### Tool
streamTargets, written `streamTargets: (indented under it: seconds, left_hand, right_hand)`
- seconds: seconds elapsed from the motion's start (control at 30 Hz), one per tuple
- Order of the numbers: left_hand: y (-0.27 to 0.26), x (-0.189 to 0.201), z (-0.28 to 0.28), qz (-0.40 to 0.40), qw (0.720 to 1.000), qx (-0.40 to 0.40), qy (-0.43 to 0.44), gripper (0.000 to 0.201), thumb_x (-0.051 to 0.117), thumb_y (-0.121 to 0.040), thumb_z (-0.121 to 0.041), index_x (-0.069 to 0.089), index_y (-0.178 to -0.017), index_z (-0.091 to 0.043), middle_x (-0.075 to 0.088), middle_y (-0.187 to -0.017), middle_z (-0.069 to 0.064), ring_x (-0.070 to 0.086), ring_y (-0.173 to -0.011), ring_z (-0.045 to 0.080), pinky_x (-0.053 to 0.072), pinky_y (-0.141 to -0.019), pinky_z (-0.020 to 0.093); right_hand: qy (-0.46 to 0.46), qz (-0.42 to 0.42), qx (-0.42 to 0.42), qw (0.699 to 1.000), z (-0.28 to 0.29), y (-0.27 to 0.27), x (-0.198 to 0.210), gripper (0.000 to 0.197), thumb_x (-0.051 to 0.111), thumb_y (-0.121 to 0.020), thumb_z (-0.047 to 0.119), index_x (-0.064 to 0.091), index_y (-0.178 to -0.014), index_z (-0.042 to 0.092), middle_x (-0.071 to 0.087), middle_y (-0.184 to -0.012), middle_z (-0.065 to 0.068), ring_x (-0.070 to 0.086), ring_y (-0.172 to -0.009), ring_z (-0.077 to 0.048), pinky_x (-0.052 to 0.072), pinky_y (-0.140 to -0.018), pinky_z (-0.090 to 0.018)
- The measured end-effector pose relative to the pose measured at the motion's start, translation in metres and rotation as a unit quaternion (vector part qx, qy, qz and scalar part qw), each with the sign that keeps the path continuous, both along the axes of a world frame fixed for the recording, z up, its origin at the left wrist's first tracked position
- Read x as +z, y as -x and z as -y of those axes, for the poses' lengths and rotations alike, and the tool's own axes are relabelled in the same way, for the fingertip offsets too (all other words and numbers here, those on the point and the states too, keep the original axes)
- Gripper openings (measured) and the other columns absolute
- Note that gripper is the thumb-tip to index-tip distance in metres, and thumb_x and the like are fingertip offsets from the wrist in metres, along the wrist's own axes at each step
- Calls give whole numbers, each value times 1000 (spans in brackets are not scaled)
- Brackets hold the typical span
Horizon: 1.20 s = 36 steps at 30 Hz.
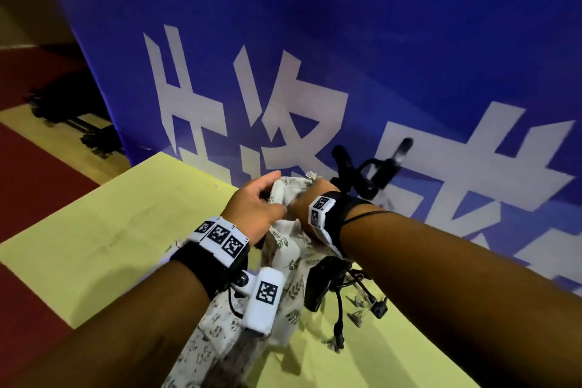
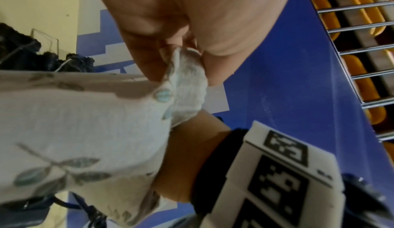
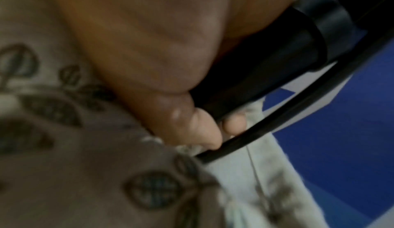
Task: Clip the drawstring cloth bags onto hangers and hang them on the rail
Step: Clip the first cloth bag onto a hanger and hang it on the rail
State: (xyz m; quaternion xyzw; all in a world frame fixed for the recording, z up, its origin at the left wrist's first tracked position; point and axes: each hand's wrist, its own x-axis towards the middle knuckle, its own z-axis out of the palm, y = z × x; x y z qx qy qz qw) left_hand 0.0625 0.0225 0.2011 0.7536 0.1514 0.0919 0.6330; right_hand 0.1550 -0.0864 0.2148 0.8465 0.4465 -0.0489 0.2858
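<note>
Left hand pinches the top edge of the leaf-print cloth bag, held up above the yellow desk. Right hand grips the black clip hanger against that edge. Blue banner behind.

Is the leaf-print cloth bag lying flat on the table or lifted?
Lifted: left hand pinches the leaf-print cloth bag's top corner, which hangs above the yellow table.

Both forearms reach forward and meet at the leaf-print cloth bag. The left hand pinches its top edge between thumb and fingertips; the right hand, beyond the bag, curls around a black clip hanger.
</note>
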Motion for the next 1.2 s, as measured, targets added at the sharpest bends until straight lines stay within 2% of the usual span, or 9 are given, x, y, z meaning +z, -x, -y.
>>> streamTargets:
  seconds: [0.1,0.23,0.37,0.47,0.63,0.87,0.97,1.03,1.2]
  left_hand:
    - [-2,7,7,11,1000,-14,17,70,67,-75,3,55,-135,-30,65,-117,-8,70,-94,14,57,-88,38]
    - [-5,20,15,30,998,-26,40,67,64,-76,2,55,-133,-32,65,-116,-14,68,-99,17,56,-90,39]
    - [-8,22,28,50,996,-18,72,63,57,-77,9,59,-128,-27,66,-116,-15,68,-99,18,56,-85,39]
    - [-12,17,38,63,994,-26,89,60,55,-77,11,63,-121,-28,67,-117,-8,66,-101,17,54,-86,39]
    - [-15,19,55,76,990,-46,106,57,59,-67,-1,69,-95,-50,69,-114,-11,62,-95,17,51,-88,40]
    - [-19,26,84,104,983,-84,128,60,55,-78,14,65,-112,-34,67,-116,-2,64,-93,13,49,-84,33]
    - [-18,32,97,111,979,-105,134,58,56,-77,13,66,-109,-35,68,-113,-4,62,-96,18,49,-87,43]
    - [-16,36,104,113,976,-121,140,55,57,-76,10,66,-110,-33,68,-113,-5,60,-95,23,50,-90,47]
    - [-11,40,111,123,970,-152,144,55,56,-80,12,63,-122,-22,67,-115,-3,55,-88,27,49,-82,45]
  right_hand:
    - [-32,24,3,999,-3,9,3,52,35,-103,27,23,-150,10,25,-157,-8,25,-144,-27,25,-112,-41]
    - [-2,41,-26,999,14,9,-7,53,54,-95,23,39,-143,8,41,-148,-14,39,-136,-30,33,-107,-37]
    - [55,18,16,998,34,26,-15,51,40,-102,33,30,-149,15,25,-158,-7,22,-144,-30,26,-111,-49]
    - [7,-6,-49,999,56,35,-9,59,43,-100,39,25,-151,16,23,-159,-5,19,-146,-28,17,-114,-51]
    - [-7,-16,-99,995,96,34,-13,40,62,-85,40,57,-123,28,61,-126,2,54,-119,-27,38,-100,-48]
    - [-86,-22,-188,978,150,29,7,30,58,-89,27,60,-118,25,66,-114,-4,58,-109,-30,44,-97,-42]
    - [-129,-17,-240,962,163,31,14,31,51,-92,17,58,-120,26,67,-111,-5,61,-104,-30,45,-97,-43]
    - [-163,3,-275,948,170,30,16,23,44,-96,26,61,-109,19,67,-109,-6,62,-100,-30,42,-97,-45]
    - [-298,2,-331,895,182,26,19,37,60,-89,35,44,-117,16,56,-111,-8,62,-90,-33,51,-71,-40]
